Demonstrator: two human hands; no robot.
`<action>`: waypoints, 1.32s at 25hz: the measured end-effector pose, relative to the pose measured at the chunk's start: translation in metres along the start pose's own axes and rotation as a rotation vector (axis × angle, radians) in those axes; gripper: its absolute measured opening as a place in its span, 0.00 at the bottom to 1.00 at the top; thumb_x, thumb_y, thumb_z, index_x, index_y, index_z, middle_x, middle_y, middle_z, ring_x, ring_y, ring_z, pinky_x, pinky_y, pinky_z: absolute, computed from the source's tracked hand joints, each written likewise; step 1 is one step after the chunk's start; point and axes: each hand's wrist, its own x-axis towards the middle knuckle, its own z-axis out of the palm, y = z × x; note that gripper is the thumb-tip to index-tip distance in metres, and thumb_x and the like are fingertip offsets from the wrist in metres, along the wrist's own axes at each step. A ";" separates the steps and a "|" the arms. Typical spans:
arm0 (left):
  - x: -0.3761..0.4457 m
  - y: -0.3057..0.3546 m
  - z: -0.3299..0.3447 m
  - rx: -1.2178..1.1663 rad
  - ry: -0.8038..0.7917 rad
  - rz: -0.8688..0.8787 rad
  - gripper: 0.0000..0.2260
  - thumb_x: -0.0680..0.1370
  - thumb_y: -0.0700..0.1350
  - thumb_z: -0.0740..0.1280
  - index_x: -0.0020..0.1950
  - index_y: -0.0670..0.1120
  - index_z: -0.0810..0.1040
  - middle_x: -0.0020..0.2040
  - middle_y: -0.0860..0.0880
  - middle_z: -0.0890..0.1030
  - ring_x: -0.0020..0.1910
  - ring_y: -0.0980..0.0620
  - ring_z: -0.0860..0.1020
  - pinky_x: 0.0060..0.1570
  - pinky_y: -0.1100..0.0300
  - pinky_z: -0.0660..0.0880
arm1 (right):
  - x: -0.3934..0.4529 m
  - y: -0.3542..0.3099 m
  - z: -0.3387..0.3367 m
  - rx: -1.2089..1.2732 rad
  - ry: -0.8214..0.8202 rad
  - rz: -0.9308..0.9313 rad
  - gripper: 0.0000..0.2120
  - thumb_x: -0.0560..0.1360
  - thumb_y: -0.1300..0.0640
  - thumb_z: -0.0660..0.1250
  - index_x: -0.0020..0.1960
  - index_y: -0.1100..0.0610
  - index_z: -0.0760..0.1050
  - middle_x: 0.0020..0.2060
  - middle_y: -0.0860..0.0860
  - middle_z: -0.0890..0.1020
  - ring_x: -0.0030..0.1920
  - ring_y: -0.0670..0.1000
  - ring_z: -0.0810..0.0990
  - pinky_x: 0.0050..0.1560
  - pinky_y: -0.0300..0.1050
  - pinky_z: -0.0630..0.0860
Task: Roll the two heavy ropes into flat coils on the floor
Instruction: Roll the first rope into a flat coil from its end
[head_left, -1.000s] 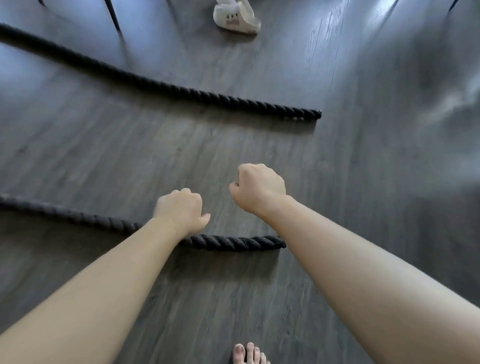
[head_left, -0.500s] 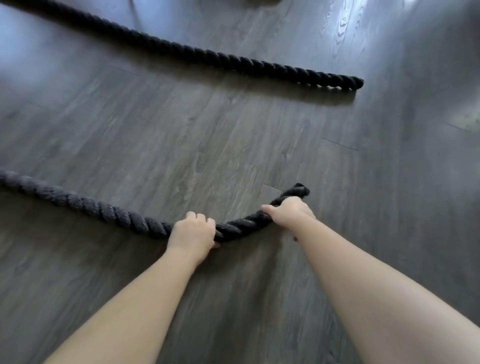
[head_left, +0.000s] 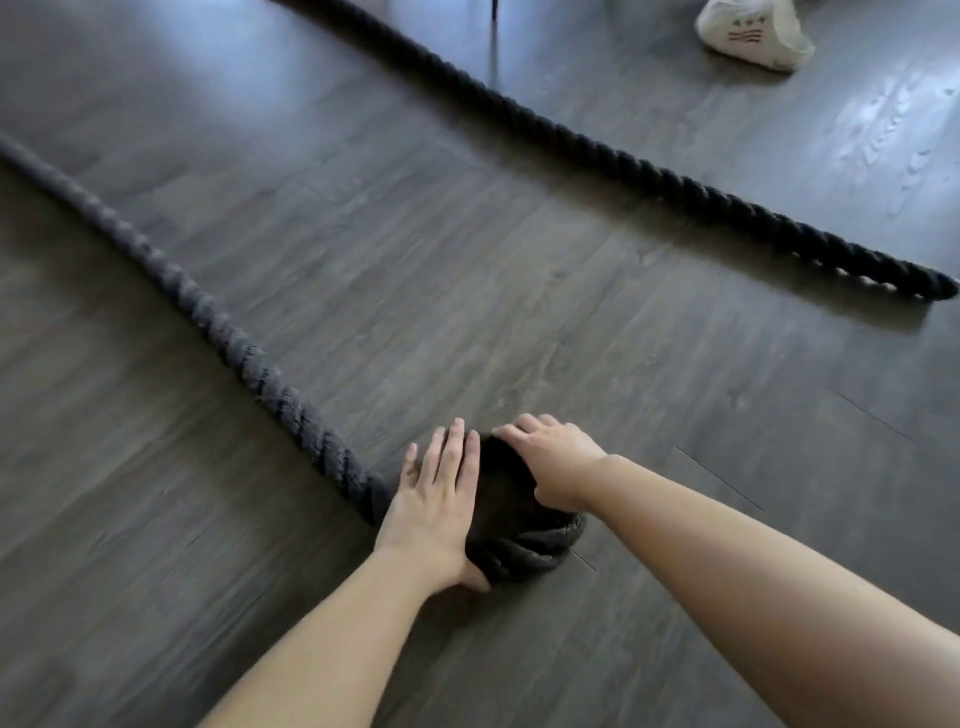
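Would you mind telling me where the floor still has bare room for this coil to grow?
Bare floor lies between the near rope and the far rope, and right of the coil start. It is crowded where the left hand and right hand press on it. A white bag sits beyond the far rope.

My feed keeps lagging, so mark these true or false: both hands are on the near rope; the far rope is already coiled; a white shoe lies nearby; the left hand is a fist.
1. Both hands are on the near rope: true, left hand and right hand press its curled end.
2. The far rope is coiled: false, it lies stretched out.
3. A white shoe lies on the floor: true.
4. The left hand is a fist: false, fingers straight.
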 end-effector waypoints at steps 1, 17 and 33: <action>-0.003 0.000 0.001 -0.048 -0.036 -0.077 0.72 0.57 0.73 0.73 0.76 0.38 0.28 0.78 0.39 0.36 0.78 0.40 0.38 0.75 0.41 0.42 | 0.008 -0.009 -0.003 -0.117 -0.002 -0.110 0.35 0.72 0.58 0.68 0.76 0.49 0.57 0.65 0.52 0.68 0.65 0.57 0.69 0.60 0.53 0.72; -0.012 0.005 -0.002 -0.419 -0.033 -0.225 0.49 0.75 0.62 0.69 0.80 0.37 0.45 0.80 0.38 0.53 0.77 0.44 0.58 0.75 0.55 0.51 | 0.068 -0.075 -0.012 0.500 -0.006 0.518 0.28 0.72 0.40 0.67 0.60 0.62 0.74 0.54 0.54 0.77 0.54 0.58 0.80 0.46 0.46 0.74; -0.002 -0.203 -0.089 0.540 -0.416 0.210 0.56 0.70 0.57 0.76 0.80 0.39 0.41 0.80 0.37 0.43 0.79 0.39 0.48 0.75 0.40 0.52 | 0.140 -0.169 -0.061 -0.442 -0.110 -0.302 0.26 0.83 0.56 0.53 0.79 0.59 0.52 0.72 0.55 0.67 0.71 0.57 0.64 0.63 0.56 0.67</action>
